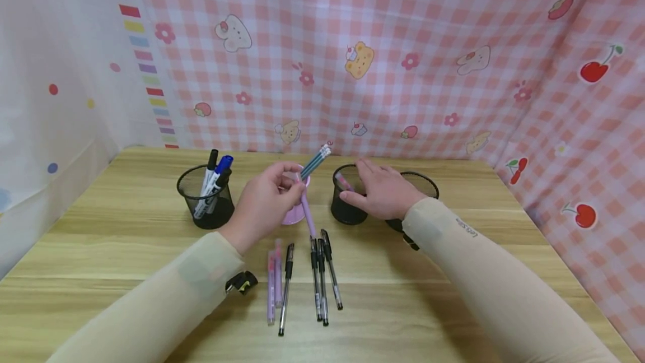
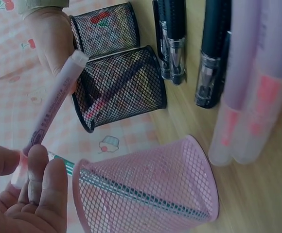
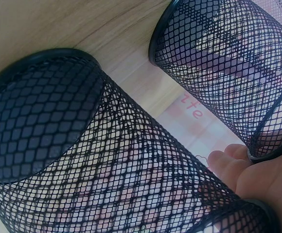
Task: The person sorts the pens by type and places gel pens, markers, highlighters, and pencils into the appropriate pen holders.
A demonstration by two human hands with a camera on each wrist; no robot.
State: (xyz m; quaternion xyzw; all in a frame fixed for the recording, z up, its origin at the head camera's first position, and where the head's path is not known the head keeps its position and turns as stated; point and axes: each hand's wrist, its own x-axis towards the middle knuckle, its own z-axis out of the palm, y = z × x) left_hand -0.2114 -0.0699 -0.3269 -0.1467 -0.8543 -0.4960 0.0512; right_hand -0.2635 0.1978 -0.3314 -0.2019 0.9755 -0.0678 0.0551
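Note:
My left hand [image 1: 267,198] pinches a purple highlighter [image 2: 56,104] between thumb and fingers, tilted in front of the pink mesh pen holder [image 2: 146,174]. Teal pencils [image 1: 316,162] stand in that pink holder. My right hand [image 1: 385,188] is at the rim of a black mesh pen holder [image 1: 349,213], its fingers fairly straight along the far side and the thumb across the near side. Another purple highlighter [image 3: 228,67] shows through the mesh of that holder. A second black mesh pen holder [image 3: 131,145] stands to the right, partly hidden under my right hand and wrist.
At the left, a black mesh holder [image 1: 214,218] carries several markers [image 1: 214,181]. On the wooden table [image 1: 126,228] lie two purple highlighters [image 1: 274,279] and several black gel pens [image 1: 322,279], in front of the pink holder. A checked cloth [image 1: 322,27] hangs behind.

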